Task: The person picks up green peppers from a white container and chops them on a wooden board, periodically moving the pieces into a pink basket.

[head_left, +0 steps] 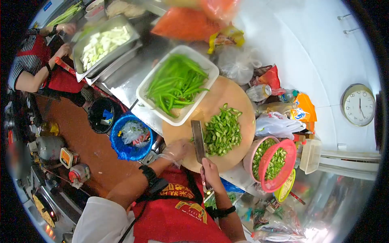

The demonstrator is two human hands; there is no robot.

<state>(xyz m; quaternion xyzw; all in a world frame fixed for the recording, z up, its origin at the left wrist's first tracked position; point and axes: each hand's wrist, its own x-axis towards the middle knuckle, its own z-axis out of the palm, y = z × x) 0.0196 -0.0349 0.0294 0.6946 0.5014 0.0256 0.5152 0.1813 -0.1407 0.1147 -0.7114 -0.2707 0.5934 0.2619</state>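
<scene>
My right hand (210, 174) is wrapped round the handle of a cleaver (198, 139), whose blade stands at the left side of a pile of sliced green peppers (223, 130). The pile lies on a round wooden cutting board (243, 97). My left hand (177, 150), in a clear glove, is over the board's left edge, just left of the blade; what its fingers hold, if anything, cannot be made out. Whole green peppers (176, 83) fill a white basket (142, 90) that overlaps the board's upper left.
Right of the board, a pink basket (288, 146) with sliced peppers leans on another container. Bags and bottles (259, 92) line the wall side. Metal trays (135, 36) stand upper left, a blue-lined bin (118, 152) below. A co-worker (30, 75) is at far left.
</scene>
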